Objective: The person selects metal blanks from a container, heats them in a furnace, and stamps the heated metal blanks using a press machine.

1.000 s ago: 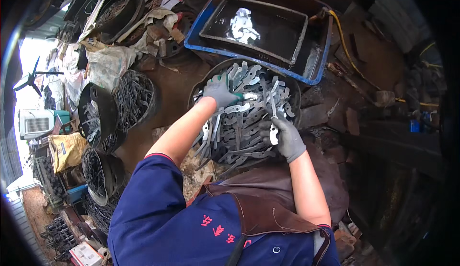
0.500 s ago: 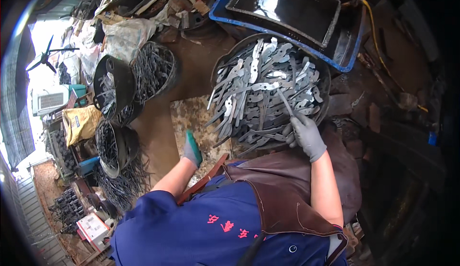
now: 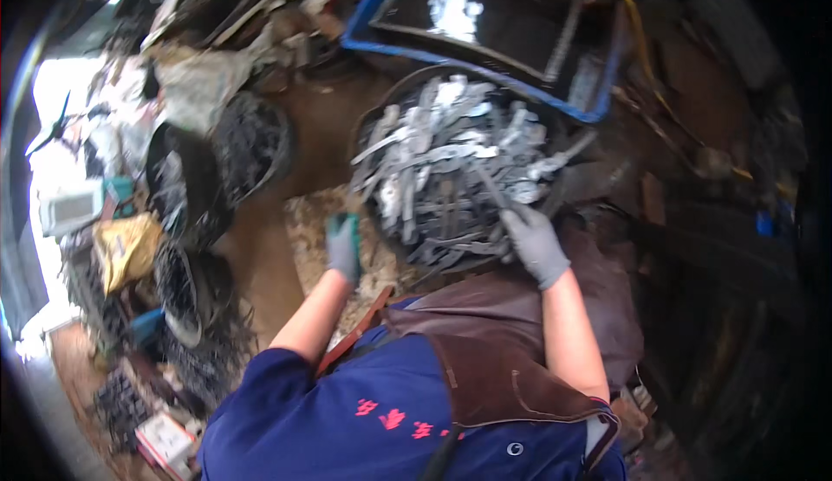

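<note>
In front of me a round dark tub (image 3: 357, 139) is heaped with flat grey metal blanks (image 3: 433, 147), long and narrow with wavy, shaped ends. My right hand (image 3: 537, 245), in a grey glove, is at the tub's near right edge. Its fingers are closed on the end of one narrow metal blank (image 3: 491, 188), which points up and left over the heap. My left hand (image 3: 343, 249), in a grey glove with green on the finger side, hovers left of the tub over a stained board (image 3: 308, 221). Blur hides how its fingers lie, and nothing shows in it.
Beyond the tub stands a blue-rimmed tray (image 3: 485, 69) of dark liquid with a metal frame. Several dark baskets (image 3: 186, 186) of thin metal pieces line the left, near a yellow sack (image 3: 128, 249). A yellow hose (image 3: 646, 52) runs down at right. A brown apron (image 3: 498, 308) covers my lap.
My left hand has risen slightly beside the tub, its green finger side turning. My right hand still grips the blank. The whole view has shifted and blurred.
</note>
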Demonstrator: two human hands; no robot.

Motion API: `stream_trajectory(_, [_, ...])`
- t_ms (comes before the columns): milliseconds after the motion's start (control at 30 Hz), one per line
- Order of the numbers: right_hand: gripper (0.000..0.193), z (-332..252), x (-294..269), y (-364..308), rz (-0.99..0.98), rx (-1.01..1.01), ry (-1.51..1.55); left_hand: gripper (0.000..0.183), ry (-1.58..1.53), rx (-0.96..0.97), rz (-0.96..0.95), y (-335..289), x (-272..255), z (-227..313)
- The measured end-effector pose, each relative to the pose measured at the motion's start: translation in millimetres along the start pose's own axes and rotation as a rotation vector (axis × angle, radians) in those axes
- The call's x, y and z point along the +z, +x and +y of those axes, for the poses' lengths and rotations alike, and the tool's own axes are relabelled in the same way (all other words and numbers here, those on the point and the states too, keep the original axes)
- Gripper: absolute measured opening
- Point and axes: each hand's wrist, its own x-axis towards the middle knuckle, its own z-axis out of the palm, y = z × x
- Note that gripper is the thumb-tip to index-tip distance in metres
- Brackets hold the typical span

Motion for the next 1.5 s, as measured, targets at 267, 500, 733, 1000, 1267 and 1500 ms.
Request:
stream_trajectory(267, [0.043, 5.1, -12.5, 0.5, 0.107, -0.003, 0.040, 0.068, 0.344, 0.785, -0.258, 29.1, 72.8, 113.9])
stream_trajectory(500, [0.027, 4.6, -24.0, 1.7, 0.192, -0.101, 0.080, 0.043, 0.750, 1.175, -0.428, -5.5, 189.7, 187.0])
stream_trajectory(733, [0.032, 0.3, -19.8, -9.1, 0.072, 0.101, -0.157, 0.033, 1.705, 1.075, -0.784, -44.8, 327.2, 138.6])
stream_trajectory(1000, [0.033, -5.8, -31.5, -14.2, 0.064, 0.085, -0.122, 0.044, 1.449, 0.660, -0.798, -49.6, 224.2, 188.8])
stream_trajectory(1267, [0.035, -52.0, -19.3, 28.2, 0.067, 0.001, -0.176, 0.105, 1.267, 0.546, -0.381, 78.8, 172.7, 179.0])
stream_trajectory(1500, [0.032, -74.7, -24.4, 102.7, 0.077, -0.161, -1.011, 0.102, 1.299, 0.484, -0.554, 145.4, 193.3, 183.3])
